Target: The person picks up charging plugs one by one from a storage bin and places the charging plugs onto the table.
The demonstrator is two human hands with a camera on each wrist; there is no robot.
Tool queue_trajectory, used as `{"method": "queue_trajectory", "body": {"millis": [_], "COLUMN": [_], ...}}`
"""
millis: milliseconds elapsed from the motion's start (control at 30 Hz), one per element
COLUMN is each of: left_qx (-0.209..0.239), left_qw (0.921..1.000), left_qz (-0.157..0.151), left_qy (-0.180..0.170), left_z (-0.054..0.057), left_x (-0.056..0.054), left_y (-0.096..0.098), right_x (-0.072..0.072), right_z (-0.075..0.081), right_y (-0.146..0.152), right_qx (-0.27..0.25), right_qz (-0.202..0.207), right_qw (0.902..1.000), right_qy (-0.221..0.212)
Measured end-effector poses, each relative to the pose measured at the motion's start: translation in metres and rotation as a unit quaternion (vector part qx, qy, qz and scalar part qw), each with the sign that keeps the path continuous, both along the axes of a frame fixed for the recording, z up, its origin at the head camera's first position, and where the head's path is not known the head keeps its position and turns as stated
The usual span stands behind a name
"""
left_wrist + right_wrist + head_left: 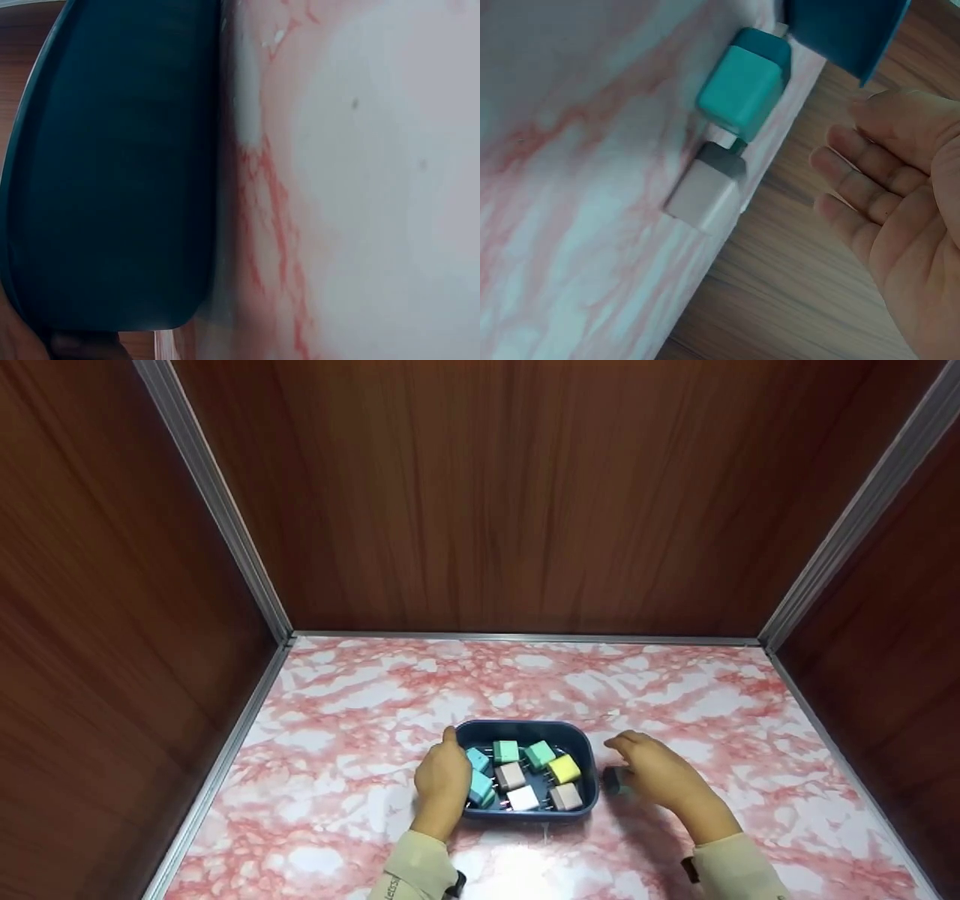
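A dark blue plastic tub (532, 816) holds several small charger plugs with metal prongs: teal, mint green, yellow (564, 769), white (523, 798) and greyish pink ones. My left hand (442, 780) grips the tub's left end, thumb up at the rim. In the left wrist view the tub's side wall (112, 165) fills the left half, with bits of fingers at its lower end. Just right of the tub, my right hand (656, 769) hovers with loosely bent fingers and nothing in them. Near it on the table lie a teal charger plug (742, 86) and a pale grey one (709, 187).
The table (352, 810) has a red and white marbled top. Dark wood-grain panels (510, 510) stand behind and at both sides, with metal strips (525, 638) along the edges.
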State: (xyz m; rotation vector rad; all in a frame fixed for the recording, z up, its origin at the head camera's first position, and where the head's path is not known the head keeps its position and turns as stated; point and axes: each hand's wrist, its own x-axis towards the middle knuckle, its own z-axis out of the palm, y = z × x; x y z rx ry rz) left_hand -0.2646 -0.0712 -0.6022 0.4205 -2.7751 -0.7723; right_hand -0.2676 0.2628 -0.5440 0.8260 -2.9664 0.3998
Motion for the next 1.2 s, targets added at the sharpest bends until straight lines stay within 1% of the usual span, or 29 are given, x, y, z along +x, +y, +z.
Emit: {"method": "queue_trajectory", "body": {"millis": [167, 400, 533, 767, 967, 1067, 1200], "left_qx": [-0.007, -0.003, 0.002, 0.006, 0.006, 0.007, 0.006], "left_qw": [0.9999, 0.9999, 0.9999, 0.9999, 1.0, 1.0, 1.0], "left_qz": [-0.001, 0.0, -0.002, -0.004, 0.001, 0.004, 0.004], "left_qy": [0.008, 0.013, 0.013, 0.013, 0.006, 0.0, -0.003], "left_z": [-0.002, 0.0, 0.001, 0.0, 0.0, 0.001, 0.001], "left_x": [-0.001, 0.0, 0.001, 0.001, 0.0, -0.001, -0.001], "left_y": [0.0, 0.0, 0.0, -0.001, -0.001, 0.0, 0.0], "right_x": [0.0, 0.003, 0.003, 0.0, -0.002, -0.003, -0.003], "right_z": [0.007, 0.017, 0.019, 0.016, 0.012, 0.01, 0.006], "right_y": [-0.007, -0.02, -0.027, -0.038, -0.047, -0.051, -0.054], "right_qx": [0.0, 0.006, 0.004, 0.006, 0.005, 0.006, 0.016], "right_qz": [0.007, 0.017, 0.031, 0.063, 0.093, 0.101, 0.096], "right_qw": [0.9999, 0.9993, 0.9987, 0.9964, 0.9925, 0.9912, 0.9918], "right_qy": [0.015, 0.032, 0.039, 0.056, 0.079, 0.086, 0.082]}}
